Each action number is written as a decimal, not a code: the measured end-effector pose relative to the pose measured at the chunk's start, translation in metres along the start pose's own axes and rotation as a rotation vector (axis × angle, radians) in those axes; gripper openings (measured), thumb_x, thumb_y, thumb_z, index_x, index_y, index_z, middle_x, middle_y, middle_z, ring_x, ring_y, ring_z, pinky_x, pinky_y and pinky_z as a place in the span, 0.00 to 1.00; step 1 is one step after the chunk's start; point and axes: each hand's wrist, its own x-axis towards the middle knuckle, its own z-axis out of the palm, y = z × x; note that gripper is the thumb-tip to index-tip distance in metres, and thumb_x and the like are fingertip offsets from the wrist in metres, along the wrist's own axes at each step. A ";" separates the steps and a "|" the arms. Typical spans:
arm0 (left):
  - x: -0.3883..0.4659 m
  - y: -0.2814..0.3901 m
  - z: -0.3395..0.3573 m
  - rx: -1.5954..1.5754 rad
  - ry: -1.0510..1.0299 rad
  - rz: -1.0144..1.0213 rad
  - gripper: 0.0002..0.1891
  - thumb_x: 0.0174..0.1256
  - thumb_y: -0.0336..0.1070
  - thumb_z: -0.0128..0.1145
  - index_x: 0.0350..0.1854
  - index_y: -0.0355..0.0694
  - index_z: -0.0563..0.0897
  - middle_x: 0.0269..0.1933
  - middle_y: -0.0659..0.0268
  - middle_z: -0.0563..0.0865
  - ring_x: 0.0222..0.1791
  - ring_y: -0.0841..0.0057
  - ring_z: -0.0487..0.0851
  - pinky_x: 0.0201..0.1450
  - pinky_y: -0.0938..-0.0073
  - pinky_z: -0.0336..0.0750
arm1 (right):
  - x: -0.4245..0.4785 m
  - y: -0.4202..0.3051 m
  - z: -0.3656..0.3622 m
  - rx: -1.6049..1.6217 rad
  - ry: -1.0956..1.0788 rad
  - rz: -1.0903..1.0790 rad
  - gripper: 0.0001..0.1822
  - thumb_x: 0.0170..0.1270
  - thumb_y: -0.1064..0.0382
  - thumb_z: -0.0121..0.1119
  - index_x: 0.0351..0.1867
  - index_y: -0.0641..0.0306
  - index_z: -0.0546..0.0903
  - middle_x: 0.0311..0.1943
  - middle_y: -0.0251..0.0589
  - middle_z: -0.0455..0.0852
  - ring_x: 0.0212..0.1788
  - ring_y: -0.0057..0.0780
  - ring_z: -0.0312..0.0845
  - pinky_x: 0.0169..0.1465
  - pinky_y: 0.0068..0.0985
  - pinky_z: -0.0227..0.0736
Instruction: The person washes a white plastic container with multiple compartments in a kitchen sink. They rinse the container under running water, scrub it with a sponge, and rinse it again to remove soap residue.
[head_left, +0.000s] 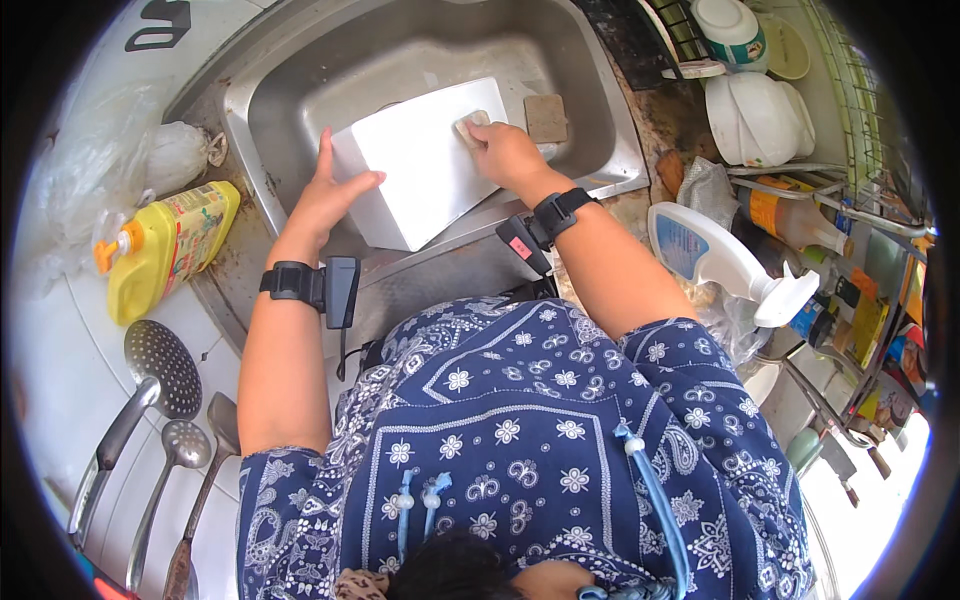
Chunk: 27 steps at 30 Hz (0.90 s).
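Observation:
A white box-shaped object (420, 157) with smooth sides is tilted over the stainless steel sink (360, 277), near its front rim. My left hand (334, 187) grips its left side, with the thumb on the bright upper face and the fingers along the edge. On the right part of that face, my right hand (510, 154) presses a small pale sponge or pad (471, 127) between thumb and fingers. A flat brown square pad (545, 118) lies in the sink just right of the box. The underside of the box is hidden.
To the left stand a yellow pump bottle (176, 251) and a slotted skimmer (161, 367) with other ladles. A white spray bottle (712, 255) lies at the right, below white bowls (754, 120). A wire rack (855, 217) of bottles lines the right side.

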 end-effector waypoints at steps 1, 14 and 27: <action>0.000 -0.001 0.000 0.007 0.006 -0.002 0.57 0.48 0.54 0.66 0.75 0.60 0.37 0.68 0.52 0.63 0.65 0.57 0.64 0.58 0.48 0.62 | 0.001 -0.005 0.000 0.016 -0.011 0.003 0.18 0.61 0.65 0.52 0.53 0.54 0.80 0.39 0.55 0.83 0.40 0.53 0.79 0.46 0.37 0.74; 0.001 -0.003 -0.004 0.018 -0.001 -0.017 0.57 0.49 0.57 0.66 0.75 0.61 0.37 0.66 0.50 0.64 0.65 0.57 0.63 0.58 0.52 0.64 | -0.034 -0.029 -0.013 -0.012 -0.397 -0.329 0.14 0.57 0.68 0.53 0.35 0.44 0.88 0.39 0.34 0.85 0.43 0.39 0.79 0.47 0.31 0.74; -0.004 0.003 -0.006 0.030 0.018 -0.076 0.58 0.47 0.57 0.66 0.75 0.60 0.38 0.66 0.52 0.65 0.65 0.59 0.64 0.57 0.56 0.65 | -0.037 -0.033 -0.001 0.023 -0.382 -0.392 0.15 0.54 0.72 0.55 0.36 0.47 0.88 0.38 0.34 0.84 0.40 0.38 0.79 0.44 0.31 0.73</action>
